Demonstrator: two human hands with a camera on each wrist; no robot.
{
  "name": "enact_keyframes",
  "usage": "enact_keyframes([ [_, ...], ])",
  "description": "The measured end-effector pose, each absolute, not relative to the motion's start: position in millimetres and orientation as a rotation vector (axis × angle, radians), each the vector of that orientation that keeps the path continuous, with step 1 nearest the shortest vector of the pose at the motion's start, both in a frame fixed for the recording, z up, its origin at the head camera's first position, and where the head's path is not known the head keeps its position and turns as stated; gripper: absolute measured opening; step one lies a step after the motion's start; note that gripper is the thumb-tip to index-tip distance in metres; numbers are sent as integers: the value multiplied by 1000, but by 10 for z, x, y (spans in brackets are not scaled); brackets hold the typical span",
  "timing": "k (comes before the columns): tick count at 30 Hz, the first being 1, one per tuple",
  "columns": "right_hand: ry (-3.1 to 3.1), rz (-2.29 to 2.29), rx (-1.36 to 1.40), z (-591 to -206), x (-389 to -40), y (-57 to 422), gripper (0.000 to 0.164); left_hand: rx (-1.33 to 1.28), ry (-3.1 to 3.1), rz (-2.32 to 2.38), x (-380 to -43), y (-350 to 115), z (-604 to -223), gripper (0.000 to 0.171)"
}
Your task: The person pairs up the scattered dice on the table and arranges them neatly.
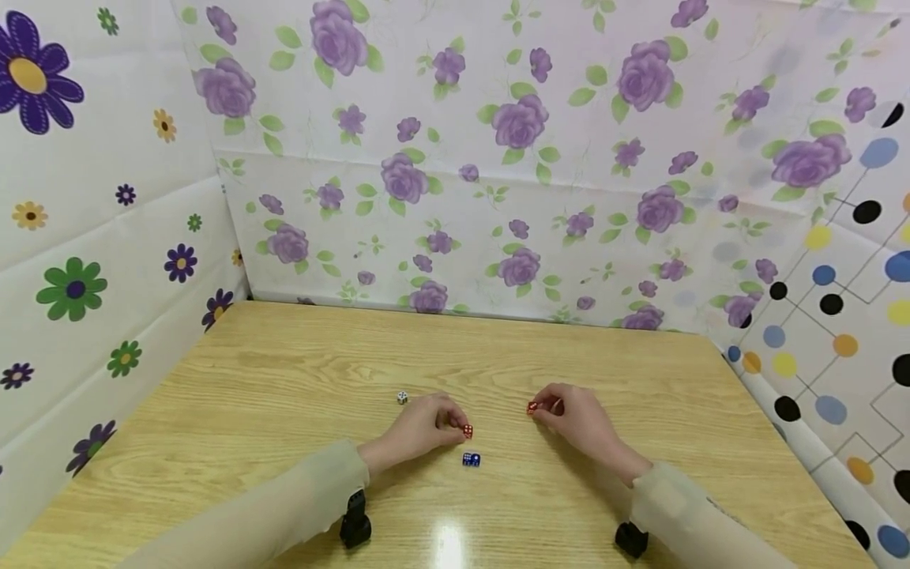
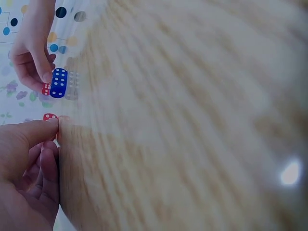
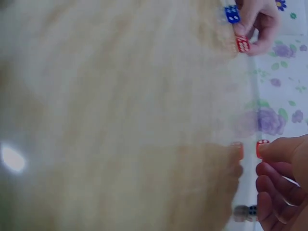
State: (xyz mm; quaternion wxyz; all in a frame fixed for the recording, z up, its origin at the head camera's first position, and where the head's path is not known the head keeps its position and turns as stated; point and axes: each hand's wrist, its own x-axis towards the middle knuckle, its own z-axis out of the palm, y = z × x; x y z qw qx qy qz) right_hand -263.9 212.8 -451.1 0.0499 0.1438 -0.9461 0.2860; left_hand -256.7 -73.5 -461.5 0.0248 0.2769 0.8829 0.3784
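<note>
On the left, a white die (image 1: 402, 397) sits loose on the wooden table (image 1: 298, 356), near the left hand (image 1: 423, 425); the left hand pinches one red die (image 1: 468, 431) with its thumb and fingertips, probably because so small a cube needs a tip grip; blue dice (image 1: 471, 459), one or a close pair, I cannot tell, lie just nearer the person, untouched; on the right, the right hand (image 1: 579, 420) pinches another red die (image 1: 532, 407) the same way; a gap to its reflection (image 3: 238, 150) suggests it is held up off the shiny wood.
</note>
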Motion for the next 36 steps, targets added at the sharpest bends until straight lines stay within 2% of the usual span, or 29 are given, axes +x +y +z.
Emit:
enact_keyframes([
  [19, -2876, 1038, 697, -4524, -2476, 1723, 7, 846, 2726, 1172, -2582, -724, -4581, 9],
  [36, -2900, 1094, 781, -4560, -2464, 1533, 7, 811, 2710, 1189, -2568, -722, -4608, 10],
])
